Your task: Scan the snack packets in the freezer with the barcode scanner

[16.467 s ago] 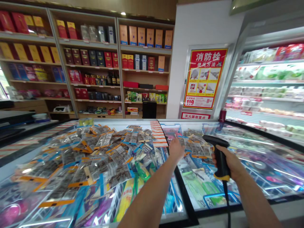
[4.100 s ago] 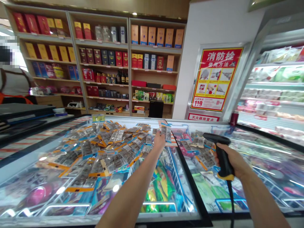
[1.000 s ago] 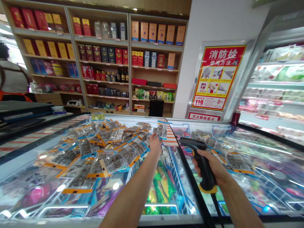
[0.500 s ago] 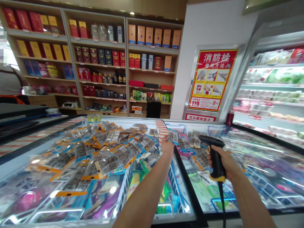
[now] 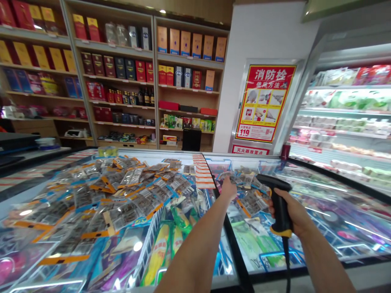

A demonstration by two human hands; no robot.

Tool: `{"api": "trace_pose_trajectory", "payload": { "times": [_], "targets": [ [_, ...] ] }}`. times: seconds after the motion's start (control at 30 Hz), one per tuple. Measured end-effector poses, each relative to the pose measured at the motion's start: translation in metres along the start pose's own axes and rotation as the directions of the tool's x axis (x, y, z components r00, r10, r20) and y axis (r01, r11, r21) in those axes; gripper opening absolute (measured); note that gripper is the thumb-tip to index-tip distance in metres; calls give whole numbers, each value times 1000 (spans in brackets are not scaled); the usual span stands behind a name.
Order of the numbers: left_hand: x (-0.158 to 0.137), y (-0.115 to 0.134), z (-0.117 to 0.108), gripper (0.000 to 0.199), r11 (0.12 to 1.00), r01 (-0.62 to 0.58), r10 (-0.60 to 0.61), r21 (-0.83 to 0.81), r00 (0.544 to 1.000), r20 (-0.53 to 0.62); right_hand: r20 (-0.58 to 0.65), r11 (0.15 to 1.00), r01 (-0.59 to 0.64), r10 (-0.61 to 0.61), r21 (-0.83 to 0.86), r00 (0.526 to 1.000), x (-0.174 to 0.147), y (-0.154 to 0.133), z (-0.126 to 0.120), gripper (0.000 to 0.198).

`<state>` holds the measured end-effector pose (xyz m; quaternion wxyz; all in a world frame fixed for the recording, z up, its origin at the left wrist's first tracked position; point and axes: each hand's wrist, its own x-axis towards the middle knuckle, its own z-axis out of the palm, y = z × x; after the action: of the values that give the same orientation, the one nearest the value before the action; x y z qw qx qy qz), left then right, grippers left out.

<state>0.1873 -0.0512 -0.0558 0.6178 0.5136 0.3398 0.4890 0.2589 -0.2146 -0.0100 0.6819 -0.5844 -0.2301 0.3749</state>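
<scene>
My right hand (image 5: 285, 207) is wrapped around a black barcode scanner (image 5: 279, 209) with yellow trim, its head pointing left and its cord hanging down. My left hand (image 5: 229, 190) reaches forward over the glass top, just right of the black divider bar (image 5: 233, 240). Its fingers are closed at a small clear packet (image 5: 225, 175) and partly hidden by the hand. Left of that hand lies a strip of orange-and-white labels (image 5: 203, 171). Many clear packets with dark contents and orange or blue edges (image 5: 149, 199) cover the left glass; a smaller group (image 5: 252, 200) lies between my hands.
Under the glass, the freezer chest holds wire baskets (image 5: 152, 232) and bagged frozen goods (image 5: 159, 254). Shelves of boxed bottles (image 5: 186, 75) line the back wall. A red fire-hydrant sign (image 5: 265, 103) hangs on the pillar, and a lit refrigerated display (image 5: 351, 106) stands at right.
My left hand has moved right, off the label strip and across the divider, toward the smaller packet group. My view has turned slightly right. The scanner stays in my right hand.
</scene>
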Motion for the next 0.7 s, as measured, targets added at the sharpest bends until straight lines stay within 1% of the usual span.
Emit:
{"api": "trace_pose_trajectory", "payload": {
  "times": [0.03,0.1,0.13,0.17,0.2,0.23,0.3,0.33,0.4,0.47,0.5,0.57,0.63,0.7],
  "targets": [
    [0,2,-5,26,998,-29,29,52,1000,8,5,1000,0,0,-4,1000,-1,-1,3,15],
    [1,9,-24,24,962,-141,136,232,990,36,25,1000,-3,4,-14,1000,-2,-2,11,15],
    [2,14,-38,24,915,-207,201,347,978,53,43,1000,-5,6,-20,999,-3,-2,17,15],
    [2,19,-55,25,844,-261,260,467,963,69,68,1000,-5,7,-25,998,-4,-1,23,16],
    [2,26,-73,27,768,-289,306,572,950,70,99,999,-5,8,-34,995,-5,0,31,16],
    [1,32,-92,28,698,-275,331,661,943,42,131,999,-6,12,-47,991,-6,1,39,18],
    [-1,45,-130,27,569,-182,357,802,933,-41,178,996,-15,30,-85,984,-7,5,55,22],
    [-3,50,-146,25,523,-128,368,843,926,-87,193,995,-15,35,-103,980,-8,8,63,23],
    [-8,57,-169,19,473,-51,368,880,918,-144,211,991,-9,37,-131,977,-9,11,76,26],
    [-11,58,-181,13,462,-36,356,886,922,-149,227,988,-1,36,-154,973,-10,14,87,28],
    [-11,57,-184,9,462,-50,358,885,924,-134,240,987,1,38,-159,970,-11,15,90,29],
    [-11,50,-184,8,472,-116,375,874,924,-79,265,989,3,36,-147,964,-12,15,96,28],
    [-9,43,-182,15,497,-222,387,839,922,15,280,991,4,35,-136,959,-13,16,100,26],
    [-8,38,-179,26,505,-337,368,794,917,155,274,988,1,42,-154,961,-13,18,102,26]
  ]
}}
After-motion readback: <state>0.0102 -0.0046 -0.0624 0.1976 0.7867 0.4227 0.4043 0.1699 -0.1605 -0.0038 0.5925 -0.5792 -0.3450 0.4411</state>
